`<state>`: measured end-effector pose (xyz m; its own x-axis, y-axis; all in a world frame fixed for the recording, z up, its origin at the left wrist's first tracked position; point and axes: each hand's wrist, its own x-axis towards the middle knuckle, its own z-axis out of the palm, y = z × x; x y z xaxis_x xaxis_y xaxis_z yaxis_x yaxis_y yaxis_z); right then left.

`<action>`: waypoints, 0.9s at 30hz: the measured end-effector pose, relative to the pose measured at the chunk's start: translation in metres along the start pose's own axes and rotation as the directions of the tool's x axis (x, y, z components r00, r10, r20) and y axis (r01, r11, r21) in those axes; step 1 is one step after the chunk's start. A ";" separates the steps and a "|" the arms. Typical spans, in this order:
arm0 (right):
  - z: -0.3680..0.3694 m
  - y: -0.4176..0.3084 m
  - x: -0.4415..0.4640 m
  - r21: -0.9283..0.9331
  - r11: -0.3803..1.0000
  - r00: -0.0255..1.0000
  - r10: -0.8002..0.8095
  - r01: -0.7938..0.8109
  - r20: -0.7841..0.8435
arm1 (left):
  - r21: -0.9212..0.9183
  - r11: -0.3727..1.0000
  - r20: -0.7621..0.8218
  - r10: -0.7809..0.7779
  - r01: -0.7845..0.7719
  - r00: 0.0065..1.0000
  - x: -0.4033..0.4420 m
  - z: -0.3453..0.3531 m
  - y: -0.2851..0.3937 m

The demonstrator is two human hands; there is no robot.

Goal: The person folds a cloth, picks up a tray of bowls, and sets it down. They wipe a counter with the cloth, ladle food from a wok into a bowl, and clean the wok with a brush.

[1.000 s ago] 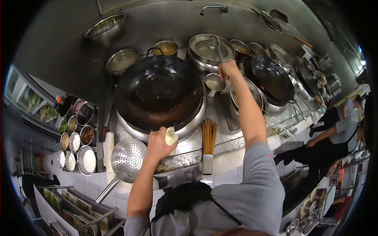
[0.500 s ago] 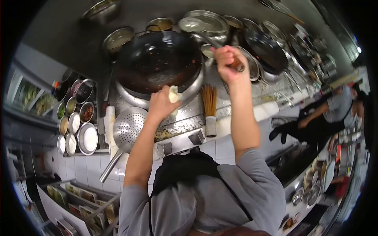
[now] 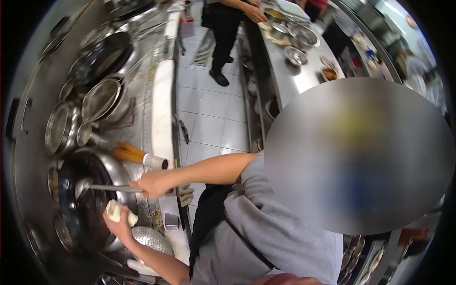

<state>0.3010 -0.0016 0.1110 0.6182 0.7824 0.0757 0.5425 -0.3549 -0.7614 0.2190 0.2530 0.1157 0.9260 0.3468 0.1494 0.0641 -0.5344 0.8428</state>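
Observation:
My right hand (image 3: 155, 184) is wrapped round the handle of a metal ladle (image 3: 116, 188). The ladle's bowl lies inside a large black wok (image 3: 95, 204). At the wok's near rim, my left hand (image 3: 121, 228) is closed on a folded whitish cloth (image 3: 115, 211). Whether the hand also grips the rim under it, I cannot tell. A perforated skimmer (image 3: 153, 241) lies close to my left forearm. Beyond my right hand rests a bamboo wok brush (image 3: 130, 153) with a pale wrapped handle.
Past the brush stand a mesh strainer (image 3: 101, 99) over a pot and a second black wok (image 3: 109, 57). Across the tiled aisle (image 3: 209, 107), a co-worker's hand (image 3: 255, 13) is at a counter (image 3: 285, 78) bearing several metal bowls. A blurred oval covers the right side.
The view has swung to the right, bringing the aisle and counter into the middle. The ladle has come down from above the back pots into the wok. My left hand still holds the cloth.

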 end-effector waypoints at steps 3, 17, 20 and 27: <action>0.007 -0.024 -0.041 -0.010 0.984 0.984 0.178 -0.178 -0.005 | -0.046 0.999 0.009 -0.016 0.016 1.000 -0.001 0.001 0.004; 0.041 -0.007 -0.060 0.250 0.946 0.963 0.241 -0.205 -0.124 | 0.154 0.984 -0.278 -0.046 0.091 0.960 0.006 0.013 0.011; 0.046 0.003 -0.042 0.222 0.949 0.958 0.255 -0.223 -0.128 | 0.157 0.983 -0.367 -0.031 0.095 0.930 0.005 0.022 0.016; 0.029 0.036 0.022 0.383 0.921 0.980 0.136 -0.072 -0.143 | 0.260 0.962 -0.393 0.022 0.089 0.919 0.006 0.025 0.034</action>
<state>0.3178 0.0178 0.0666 0.7610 0.6457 0.0627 0.2375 -0.1873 -0.9532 0.2356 0.2180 0.1321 0.7060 0.6104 0.3590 0.2405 -0.6835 0.6891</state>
